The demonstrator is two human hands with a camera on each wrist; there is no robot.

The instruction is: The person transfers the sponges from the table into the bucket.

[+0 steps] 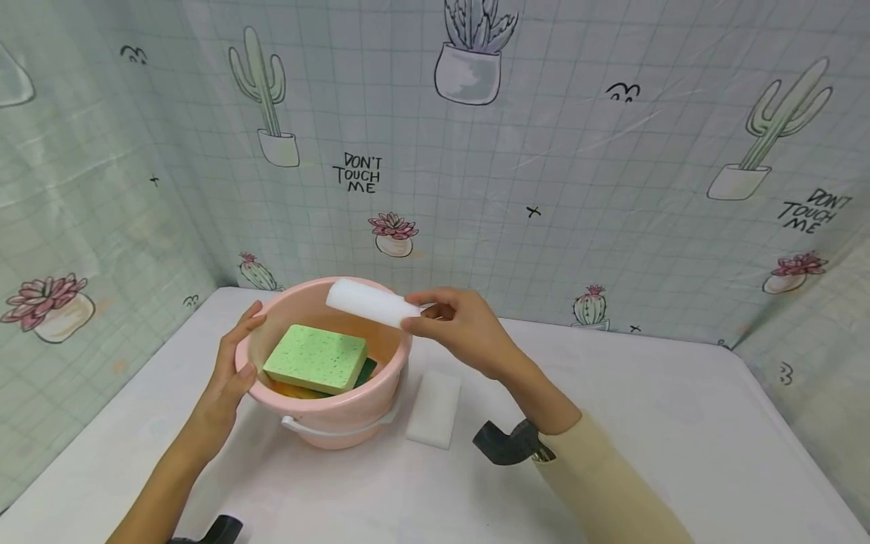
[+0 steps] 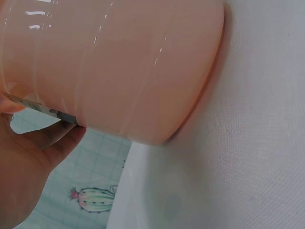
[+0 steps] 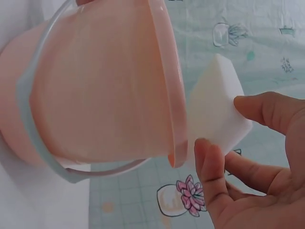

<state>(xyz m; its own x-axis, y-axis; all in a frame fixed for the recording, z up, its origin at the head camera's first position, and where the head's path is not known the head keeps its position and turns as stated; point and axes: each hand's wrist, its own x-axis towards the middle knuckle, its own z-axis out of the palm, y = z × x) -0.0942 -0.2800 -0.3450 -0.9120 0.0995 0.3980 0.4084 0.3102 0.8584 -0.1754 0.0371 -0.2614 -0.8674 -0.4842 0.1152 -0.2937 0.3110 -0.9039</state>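
Observation:
A pink bucket (image 1: 319, 412) with a pale handle stands on the table's left part. Inside lies a light-green sponge (image 1: 316, 357), over a dark-green item (image 1: 367, 372) and a yellow one (image 1: 299, 391), both partly hidden. My left hand (image 1: 227, 370) holds the bucket's left side, thumb at the rim; the left wrist view shows its fingers against the wall. My right hand (image 1: 469, 329) pinches a white sponge block (image 1: 370, 302) between thumb and fingers, above the right side of the bucket's opening. In the right wrist view, the white block is tilted beside the rim.
A second white sponge block (image 1: 435, 409) lies flat on the white table (image 1: 646, 431), right of the bucket. A cactus-printed curtain (image 1: 544, 151) hangs behind the table and along its sides. A black wrist mount (image 1: 506, 443) sits on the right wrist.

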